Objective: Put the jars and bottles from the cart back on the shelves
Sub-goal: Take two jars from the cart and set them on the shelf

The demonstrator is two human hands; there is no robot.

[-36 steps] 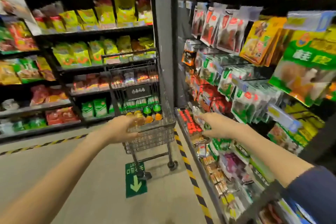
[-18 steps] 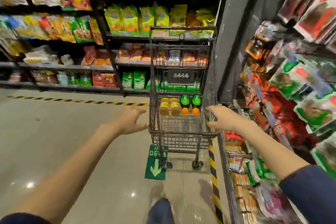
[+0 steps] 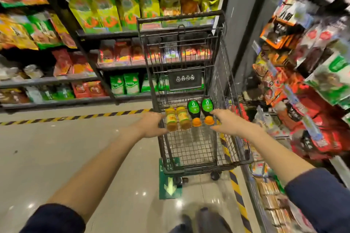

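Observation:
A black wire cart point(image 3: 205, 160) stands in the aisle ahead of me. On its mesh floor lie two amber jars with yellow labels point(image 3: 178, 118) side by side, and to their right two dark bottles with green labels and orange caps point(image 3: 200, 111). My left hand point(image 3: 150, 125) hovers at the cart's left wall beside the jars, fingers apart, holding nothing. Over the cart's right side my right hand point(image 3: 230, 122) is spread open just right of the bottles, not touching them.
Shelves of snack bags point(image 3: 113, 13) fill the wall behind the cart. A rack of hanging packets point(image 3: 303, 85) runs along the right. A grey pillar point(image 3: 244, 24) rises behind the cart. Yellow-black floor tape point(image 3: 237, 191) and a green arrow sticker point(image 3: 170, 187) mark the floor.
The view has turned left and closed in on the cart. Both hands have moved forward to the cart, the right one coming away from the rack; neither has taken hold of anything.

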